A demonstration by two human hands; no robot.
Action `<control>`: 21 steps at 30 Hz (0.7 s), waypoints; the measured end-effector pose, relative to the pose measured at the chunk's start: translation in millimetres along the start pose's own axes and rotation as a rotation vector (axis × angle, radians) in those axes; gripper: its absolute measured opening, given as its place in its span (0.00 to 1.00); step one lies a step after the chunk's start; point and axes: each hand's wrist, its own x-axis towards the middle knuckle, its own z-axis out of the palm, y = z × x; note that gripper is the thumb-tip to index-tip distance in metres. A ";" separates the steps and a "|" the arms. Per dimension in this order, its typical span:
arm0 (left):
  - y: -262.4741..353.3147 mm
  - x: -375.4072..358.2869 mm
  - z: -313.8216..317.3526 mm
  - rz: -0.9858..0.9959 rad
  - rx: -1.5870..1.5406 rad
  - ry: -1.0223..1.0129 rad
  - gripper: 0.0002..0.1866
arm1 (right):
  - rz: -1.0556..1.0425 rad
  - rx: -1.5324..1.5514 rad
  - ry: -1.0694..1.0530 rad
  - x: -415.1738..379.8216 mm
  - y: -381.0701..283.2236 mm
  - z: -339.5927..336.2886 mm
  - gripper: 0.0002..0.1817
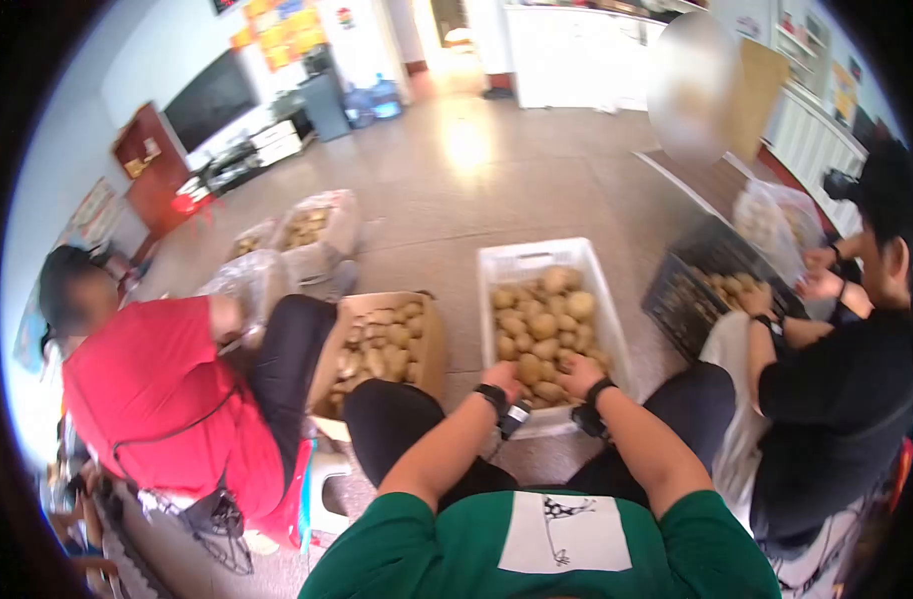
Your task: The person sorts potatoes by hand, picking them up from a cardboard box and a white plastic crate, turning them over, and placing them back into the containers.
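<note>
A white plastic crate full of potatoes stands on the floor between my knees. At its near left corner, my left hand is closed against a potato, its fingers partly hidden. Over the near right part of the same crate, my right hand has its fingers bent around a potato that it largely covers. Both hands are low among the potatoes, a short distance apart. Dark bands circle both my wrists.
On my left are a cardboard box of potatoes and a person in red. A black crate of potatoes and a person in black are on my right. White bags with potatoes stand farther left.
</note>
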 end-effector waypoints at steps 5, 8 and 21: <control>103.1 -96.0 54.4 -0.311 -0.356 0.121 0.21 | 0.108 -0.035 -0.024 -2.3 -11.7 -0.8 0.30; 147.2 -135.5 79.8 -0.353 -0.448 0.200 0.22 | 0.146 -0.071 -0.124 1.3 -18.5 2.7 0.30; 137.3 -134.9 72.8 -0.340 -0.499 0.167 0.24 | -0.036 -0.154 -0.197 18.0 -24.3 32.4 0.31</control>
